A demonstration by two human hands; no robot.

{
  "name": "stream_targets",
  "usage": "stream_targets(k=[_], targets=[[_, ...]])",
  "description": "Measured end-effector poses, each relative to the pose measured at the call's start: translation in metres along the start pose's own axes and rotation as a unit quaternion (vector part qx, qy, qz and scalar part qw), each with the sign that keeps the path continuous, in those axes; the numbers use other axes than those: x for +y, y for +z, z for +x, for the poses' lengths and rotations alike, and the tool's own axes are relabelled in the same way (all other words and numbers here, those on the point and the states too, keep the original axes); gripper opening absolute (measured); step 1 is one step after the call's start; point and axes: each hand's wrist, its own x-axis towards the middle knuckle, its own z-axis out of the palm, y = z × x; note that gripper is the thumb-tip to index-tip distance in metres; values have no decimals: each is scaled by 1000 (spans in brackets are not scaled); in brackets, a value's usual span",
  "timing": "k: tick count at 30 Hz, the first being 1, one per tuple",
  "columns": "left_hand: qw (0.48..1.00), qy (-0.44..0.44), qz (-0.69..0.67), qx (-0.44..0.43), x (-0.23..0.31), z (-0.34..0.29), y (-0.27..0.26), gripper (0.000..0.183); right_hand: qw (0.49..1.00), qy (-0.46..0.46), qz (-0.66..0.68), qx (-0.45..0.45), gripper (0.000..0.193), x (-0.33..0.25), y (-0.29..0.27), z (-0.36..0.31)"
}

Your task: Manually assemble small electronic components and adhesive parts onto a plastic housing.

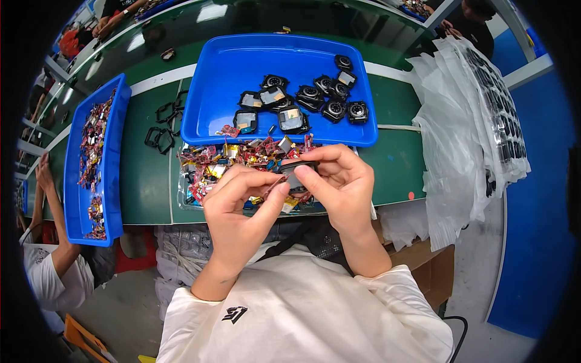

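The right hand clamps a black, rounded-rectangular watch-type case between thumb and fingers. The thumb presses on the case's grey inner face; a dark rim borders this face along the upper edge. The left hand pinches a small, thin reddish piece between thumb and fingertips at the case's left side. Whether this piece is attached to the case cannot be determined.

The case is positioned above a mixed pile of small red, gold and silver electronic parts, at the near edge of the green work table. Directly beyond the pile, a wide blue plastic tray contains black cases, some showing round dark centres, others grey or silver rectangular faces. Open black frames lie left of the tray.
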Motion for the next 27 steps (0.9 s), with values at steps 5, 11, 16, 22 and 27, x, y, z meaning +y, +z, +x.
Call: stream_targets(k=[5, 11, 16, 22, 27], targets=[[997, -66, -42, -18, 1, -4, -5, 8, 998, -56, -23, -1, 18, 2, -4, 0], [990, -79, -92, -73, -1, -3, -13, 4, 996, -76, -40, 17, 21, 2, 5, 1], [962, -144, -212, -97, -4, -4, -11, 4, 967, -194, -164, 19, 23, 8, 5, -4], [953, -179, -230, -83, -4, -8, -8, 5, 938, -265, -224, 0, 23, 12, 1, -6], [958, -159, -240, -13, -7, -11, -2, 12, 948, -261, -183, 1, 22, 10, 7, -6]])
